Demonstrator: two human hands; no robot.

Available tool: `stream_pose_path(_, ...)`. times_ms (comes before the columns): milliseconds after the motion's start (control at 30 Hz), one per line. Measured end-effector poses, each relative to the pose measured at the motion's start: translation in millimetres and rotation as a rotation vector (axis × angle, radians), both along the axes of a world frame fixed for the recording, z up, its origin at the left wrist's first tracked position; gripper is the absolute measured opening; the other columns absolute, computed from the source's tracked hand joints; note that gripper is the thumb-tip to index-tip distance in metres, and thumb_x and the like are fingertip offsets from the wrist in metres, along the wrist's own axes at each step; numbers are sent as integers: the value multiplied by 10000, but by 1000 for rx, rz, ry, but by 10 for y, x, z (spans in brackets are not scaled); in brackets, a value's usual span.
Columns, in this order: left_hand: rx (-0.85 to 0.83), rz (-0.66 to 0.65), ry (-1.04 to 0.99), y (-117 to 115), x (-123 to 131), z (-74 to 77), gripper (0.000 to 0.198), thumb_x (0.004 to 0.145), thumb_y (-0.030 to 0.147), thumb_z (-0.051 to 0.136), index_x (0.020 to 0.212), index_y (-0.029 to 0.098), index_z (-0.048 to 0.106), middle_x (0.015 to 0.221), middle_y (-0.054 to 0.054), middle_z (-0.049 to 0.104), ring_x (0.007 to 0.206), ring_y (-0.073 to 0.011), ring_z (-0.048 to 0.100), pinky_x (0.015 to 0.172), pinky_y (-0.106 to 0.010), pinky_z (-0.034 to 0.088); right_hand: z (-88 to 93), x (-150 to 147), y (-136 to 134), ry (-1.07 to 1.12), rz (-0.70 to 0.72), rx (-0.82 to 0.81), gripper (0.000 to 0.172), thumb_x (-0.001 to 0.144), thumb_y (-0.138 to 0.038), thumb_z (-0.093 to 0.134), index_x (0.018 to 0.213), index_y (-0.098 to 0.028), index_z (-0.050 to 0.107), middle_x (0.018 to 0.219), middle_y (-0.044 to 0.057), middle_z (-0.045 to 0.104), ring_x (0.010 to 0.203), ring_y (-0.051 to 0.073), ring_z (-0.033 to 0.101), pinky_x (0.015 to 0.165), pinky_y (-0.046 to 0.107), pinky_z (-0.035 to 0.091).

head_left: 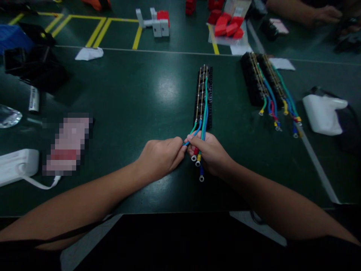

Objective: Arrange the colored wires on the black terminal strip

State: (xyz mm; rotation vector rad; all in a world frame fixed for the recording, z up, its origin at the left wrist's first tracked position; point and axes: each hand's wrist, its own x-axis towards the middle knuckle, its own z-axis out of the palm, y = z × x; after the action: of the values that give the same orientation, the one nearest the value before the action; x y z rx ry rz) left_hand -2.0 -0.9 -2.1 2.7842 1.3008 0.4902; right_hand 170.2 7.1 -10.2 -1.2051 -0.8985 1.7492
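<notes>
A long black terminal strip [203, 94] lies lengthwise on the dark green table, with green and blue wires [205, 109] running along it toward me. My left hand [160, 156] is closed in a pinch on a blue wire end just below the strip. My right hand [210, 152] is closed around the bundle of wires, whose ring terminals with red, yellow and blue sleeves [198, 165] hang out below its fingers. The two hands touch at the fingertips.
Two more wired terminal strips [265, 81] lie to the right, beside a white tool [323, 113]. Red blocks [227, 24] and grey-white parts [153, 22] sit at the back. Black boxes [34, 66] and a white device [17, 165] are left. Another person's hand [324, 15] rests far right.
</notes>
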Motion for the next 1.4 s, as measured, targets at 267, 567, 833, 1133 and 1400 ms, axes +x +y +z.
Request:
stream_pose_path(267, -39, -22, -46, 6, -2, -19, 310, 991, 351, 385, 803, 173, 554, 648, -5, 592, 544, -137, 541, 509, -260, 350, 8, -2, -2, -3, 1, 14, 173, 820, -311, 662, 756, -157, 615, 503, -36, 526, 462, 89, 473, 471, 221, 368)
stream_pose_path(567, -28, -7, -6, 7, 4, -2, 335, 1006, 342, 350, 786, 175, 541, 618, 2, 577, 516, -131, 523, 490, -251, 329, 1, -12, -13, 10, 1, 2, 163, 832, -299, 649, 759, -167, 586, 499, -49, 519, 449, 88, 479, 458, 218, 370)
stream_pose_path(833, -53, -32, -41, 11, -11, -43, 302, 995, 356, 389, 804, 180, 543, 623, 10, 574, 529, -130, 535, 506, -247, 347, -42, 4, -2, 0, 24, 29, 190, 820, -319, 665, 737, -163, 594, 520, -42, 536, 473, 87, 486, 491, 219, 381)
stream_pose_path(1133, -87, -13, -88, 26, -21, -40, 314, 994, 334, 384, 767, 177, 534, 602, 13, 555, 496, -126, 502, 490, -253, 319, -25, 10, -5, 19, 30, -5, 192, 840, -331, 650, 765, -163, 597, 521, -48, 525, 465, 86, 479, 473, 215, 364)
stream_pose_path(1400, -75, 40, -317, 68, -50, 6, 229, 897, 284, 545, 701, 166, 548, 542, 41, 513, 456, -87, 471, 476, -221, 309, -16, 8, -12, 90, 40, -38, 249, 871, -385, 635, 771, -163, 580, 558, -46, 518, 481, 82, 479, 502, 223, 401)
